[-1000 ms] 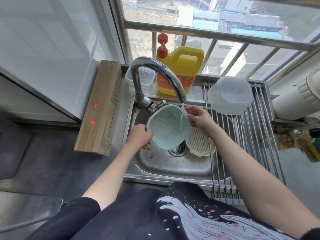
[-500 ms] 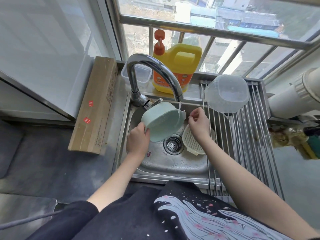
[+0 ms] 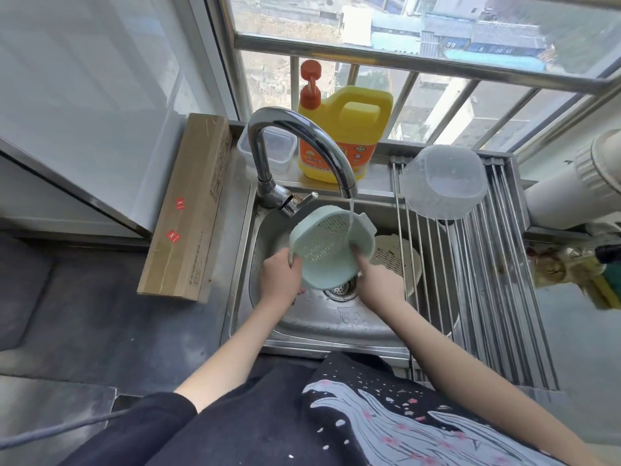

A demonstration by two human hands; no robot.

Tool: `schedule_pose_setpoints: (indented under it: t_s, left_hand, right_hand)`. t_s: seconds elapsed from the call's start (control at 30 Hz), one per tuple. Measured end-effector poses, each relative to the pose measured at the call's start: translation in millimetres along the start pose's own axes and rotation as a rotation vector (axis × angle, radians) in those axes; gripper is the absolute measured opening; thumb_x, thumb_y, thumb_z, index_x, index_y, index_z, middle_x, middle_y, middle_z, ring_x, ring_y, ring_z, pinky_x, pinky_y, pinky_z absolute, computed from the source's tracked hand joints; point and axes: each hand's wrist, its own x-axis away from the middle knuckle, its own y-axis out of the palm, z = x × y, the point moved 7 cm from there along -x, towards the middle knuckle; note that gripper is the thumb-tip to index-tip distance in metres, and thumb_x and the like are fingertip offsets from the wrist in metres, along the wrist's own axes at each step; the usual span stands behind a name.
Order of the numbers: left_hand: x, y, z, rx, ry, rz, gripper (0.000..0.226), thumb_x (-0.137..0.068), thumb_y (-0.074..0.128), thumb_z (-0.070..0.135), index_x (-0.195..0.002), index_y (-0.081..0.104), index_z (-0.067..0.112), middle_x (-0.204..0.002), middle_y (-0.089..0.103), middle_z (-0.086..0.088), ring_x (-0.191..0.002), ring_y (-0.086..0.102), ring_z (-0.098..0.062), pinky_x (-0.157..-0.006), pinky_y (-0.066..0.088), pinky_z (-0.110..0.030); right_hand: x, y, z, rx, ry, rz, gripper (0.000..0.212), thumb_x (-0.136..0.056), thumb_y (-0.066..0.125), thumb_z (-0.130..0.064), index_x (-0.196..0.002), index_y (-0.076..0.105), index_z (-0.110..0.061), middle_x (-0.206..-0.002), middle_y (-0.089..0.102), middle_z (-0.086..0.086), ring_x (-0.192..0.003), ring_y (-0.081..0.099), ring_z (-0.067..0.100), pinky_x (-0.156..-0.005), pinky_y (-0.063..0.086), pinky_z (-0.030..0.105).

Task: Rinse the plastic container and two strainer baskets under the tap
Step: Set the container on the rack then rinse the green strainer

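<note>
Under the tap (image 3: 302, 156), both hands gripping the green basket (image 3: 331, 247), left hand (image 3: 280, 277) at 8 o'clock, right hand (image 3: 378, 280) at 4, tilt it so water sweeps every hole.

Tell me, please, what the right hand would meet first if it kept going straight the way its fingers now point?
The right hand already touches the green strainer basket, its fingers pointing up and away against the basket's outside. Past that, probably the sink's back wall; depth is unclear.

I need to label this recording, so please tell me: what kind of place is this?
Most likely a home kitchen sink by a window: a steel sink with a running tap, a yellow detergent jug on the ledge, and a roll-up drying rack.
</note>
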Motion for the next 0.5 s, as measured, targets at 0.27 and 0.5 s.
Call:
schedule_pose_setpoints:
  t_s: [0.27,0.5]
  left_hand:
    - [-7.6,38.1,-28.3,0.51,-0.52,-0.266,0.023,-0.095,0.041,0.007,-0.116,0.046,-0.002,-0.069,0.057,-0.022,-0.03,0.058,-0.018,-0.029,0.045,-0.02]
    - [-16.2,51.9,-23.9,0.593,-0.593,-0.452,0.025,-0.1,0.043,0.03,-0.088,0.05,0.009,-0.061,0.05,-0.006,-0.023,0.038,-0.002,-0.027,0.03,-0.009]
  right_hand:
    - [12.6,-19.6,3.9,-0.599,-0.158,0.072,0.039,-0.09,0.046,-0.015,-0.12,0.062,-0.033,-0.113,0.054,0.001,-0.085,0.058,0.015,-0.071,0.051,0.03]
    - [10.0,-57.9,15.2,-0.951,-0.049,0.344,0.047,-0.089,0.037,-0.034,-0.133,0.038,-0.05,-0.072,0.059,-0.001,-0.063,0.056,0.018,-0.058,0.048,0.039]
